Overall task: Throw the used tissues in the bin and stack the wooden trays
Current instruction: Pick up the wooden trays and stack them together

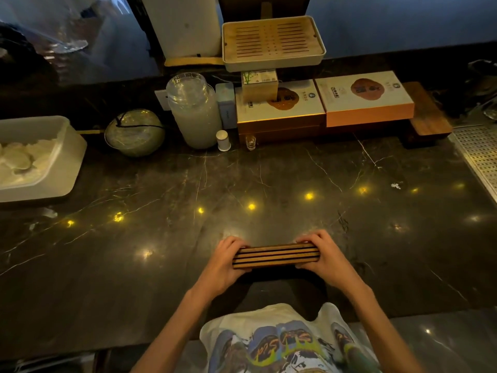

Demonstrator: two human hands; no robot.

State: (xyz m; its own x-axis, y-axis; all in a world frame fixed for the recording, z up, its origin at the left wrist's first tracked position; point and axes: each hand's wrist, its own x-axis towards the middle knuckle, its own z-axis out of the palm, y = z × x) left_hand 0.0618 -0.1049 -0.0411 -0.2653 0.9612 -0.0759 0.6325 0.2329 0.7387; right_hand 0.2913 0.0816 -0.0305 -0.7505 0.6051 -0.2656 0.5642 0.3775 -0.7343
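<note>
1. A stack of thin, flat wooden trays with light edges and dark gaps between them (pixel 276 256) is held near the middle of the desk's near edge, just in front of the person's body; whether it rests on the desk or is held just above it cannot be told.
2. The left hand (pixel 224 261) clamps the stack's left end, fingers curled over the top; the right hand (pixel 324 258) clamps the right end the same way.
3. The trays look stiff, light and smooth-edged, so the layers could slide against each other; gripping both short ends and squeezing inward seems the safest hold.
4. The dark marble desk (pixel 269 179) is polished and reflects small yellow lights, and likely offers little friction.
5. Along the far edge stand a frosted jar (pixel 193 111), flat boxes (pixel 322 103) and a pale slatted tray (pixel 273 41); a white tub (pixel 67 146) sits at the left edge.
6. No tissues or bin can be identified in the dim room.
</note>
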